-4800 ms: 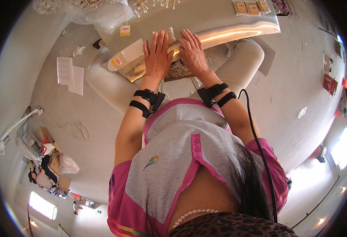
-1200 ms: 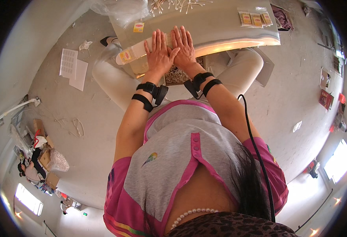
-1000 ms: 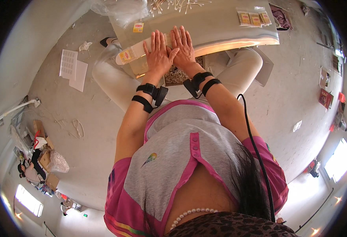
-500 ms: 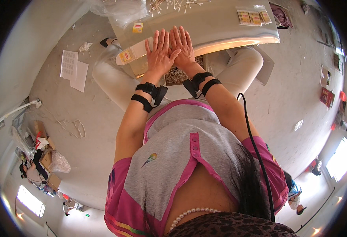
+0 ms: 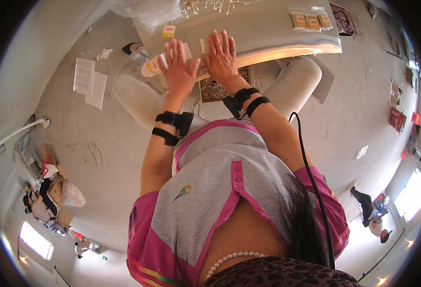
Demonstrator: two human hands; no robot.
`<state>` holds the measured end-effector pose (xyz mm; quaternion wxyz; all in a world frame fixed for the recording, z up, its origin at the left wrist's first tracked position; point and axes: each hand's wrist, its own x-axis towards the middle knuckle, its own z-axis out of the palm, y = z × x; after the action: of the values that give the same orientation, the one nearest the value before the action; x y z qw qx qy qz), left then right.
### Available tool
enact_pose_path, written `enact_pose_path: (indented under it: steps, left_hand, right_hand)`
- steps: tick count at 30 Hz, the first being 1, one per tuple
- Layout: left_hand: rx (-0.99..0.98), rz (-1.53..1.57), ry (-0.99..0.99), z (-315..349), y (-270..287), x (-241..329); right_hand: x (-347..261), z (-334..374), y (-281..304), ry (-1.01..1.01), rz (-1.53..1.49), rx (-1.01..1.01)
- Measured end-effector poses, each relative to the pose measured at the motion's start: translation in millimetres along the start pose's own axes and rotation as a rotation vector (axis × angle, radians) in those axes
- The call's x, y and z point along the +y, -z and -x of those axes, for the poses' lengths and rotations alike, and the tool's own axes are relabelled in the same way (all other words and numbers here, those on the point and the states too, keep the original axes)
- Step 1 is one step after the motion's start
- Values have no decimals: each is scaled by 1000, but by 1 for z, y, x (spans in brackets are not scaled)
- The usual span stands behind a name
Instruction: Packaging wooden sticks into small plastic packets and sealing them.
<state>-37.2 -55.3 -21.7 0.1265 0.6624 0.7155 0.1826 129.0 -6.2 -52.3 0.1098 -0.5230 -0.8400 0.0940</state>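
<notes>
My left hand (image 5: 179,69) is held over the table's near edge, fingers spread and slightly blurred, with nothing in it. Beside its fingers lies a clear packet with a yellow label (image 5: 151,67), partly covered by the hand. Flat on the tabletop, my right hand (image 5: 222,60) has its fingers stretched out. A small row of white cotton swabs (image 5: 204,46) peeks out at the left side of its fingers; the rest is hidden under the hand. Just beyond my left hand is a small yellow-and-white card (image 5: 169,31).
Loose cotton swabs (image 5: 215,5) lie at the table's far edge, right of crumpled clear plastic (image 5: 148,9). Several yellow-labelled packets (image 5: 312,21) rest at the table's right end. Below the table edge, between my legs, a box (image 5: 215,98) holds many swabs. Paper sheets (image 5: 95,91) lie on the floor.
My left hand has moved left, away from my right hand. The row of cotton swabs now shows between them. A distant person at lower right has come further into view.
</notes>
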Motion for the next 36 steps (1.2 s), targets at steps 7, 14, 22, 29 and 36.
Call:
enact_pose_path:
  steps: [7,14,22,29,36]
  left_hand:
    - [149,7,278,42,32,-60]
    - [117,39,249,58,31,-67]
    - [26,-103,132,46,19,-57]
    - [32,-85,120,41,11,-62]
    - [35,-56,116,40,8,-64]
  right_hand:
    - [-10,-4,-1,-6,12,-35]
    - [-57,-9,-13,89,-85,0]
    - [-88,-12,-21,130,-85,-8]
    - [-93,-12,-17,124,-54,-40]
    - [-91,-13,-19,124,-69,-32]
